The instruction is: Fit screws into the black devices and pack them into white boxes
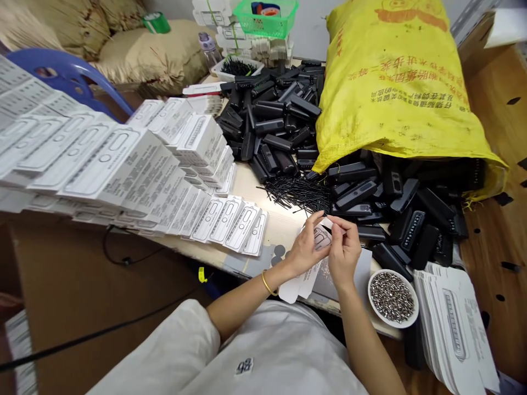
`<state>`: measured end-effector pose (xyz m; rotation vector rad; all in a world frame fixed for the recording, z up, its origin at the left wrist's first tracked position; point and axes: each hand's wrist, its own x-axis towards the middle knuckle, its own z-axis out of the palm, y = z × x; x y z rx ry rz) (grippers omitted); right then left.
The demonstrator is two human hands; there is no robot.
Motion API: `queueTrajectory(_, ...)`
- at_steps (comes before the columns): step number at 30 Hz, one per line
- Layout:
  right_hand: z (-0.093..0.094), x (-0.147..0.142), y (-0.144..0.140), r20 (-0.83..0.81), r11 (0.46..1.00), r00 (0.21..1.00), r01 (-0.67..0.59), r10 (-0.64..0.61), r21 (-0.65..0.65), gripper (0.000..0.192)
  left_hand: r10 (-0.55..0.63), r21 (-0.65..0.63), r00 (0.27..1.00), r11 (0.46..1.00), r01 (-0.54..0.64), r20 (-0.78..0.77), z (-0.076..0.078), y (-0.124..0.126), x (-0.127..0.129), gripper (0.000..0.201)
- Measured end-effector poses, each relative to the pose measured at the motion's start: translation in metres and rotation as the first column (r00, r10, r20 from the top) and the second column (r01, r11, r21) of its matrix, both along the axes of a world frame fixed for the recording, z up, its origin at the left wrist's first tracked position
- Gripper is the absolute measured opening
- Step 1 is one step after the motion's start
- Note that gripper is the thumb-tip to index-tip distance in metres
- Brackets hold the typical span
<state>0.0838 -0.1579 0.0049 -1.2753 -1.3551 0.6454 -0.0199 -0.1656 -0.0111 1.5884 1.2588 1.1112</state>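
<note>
A small white box [322, 238] — its face printed with a dark line drawing — is held tilted between the left hand [305, 248] and the right hand [345, 251], over the near edge of the worktop [242, 184]. A white flap [327, 223] stands raised at its far end; the hands hide much of the rest.

With one yellow sack [399, 104] as landmark, we count, on its near side, one left hand [305, 249], one right hand [346, 252], one hand-held carton [321, 238], one bracelet [269, 284] and one white bowl [394, 325]; to its left, one green basket [267, 26], one bottle [209, 50], one green roll [156, 23] and one blue chair [61, 58]. The black cases [269, 110] beside it overlap too closely for us to count.
</note>
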Motion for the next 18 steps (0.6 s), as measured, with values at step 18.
queueTrajectory(18, -0.02, 0.009, -0.007, -0.133, 0.954, 0.945, -0.296, 0.3, 0.05, 0.021, 0.129, -0.046, 0.989, 0.99, -0.132, -0.071, 0.0, 0.002, -0.01, 0.056)
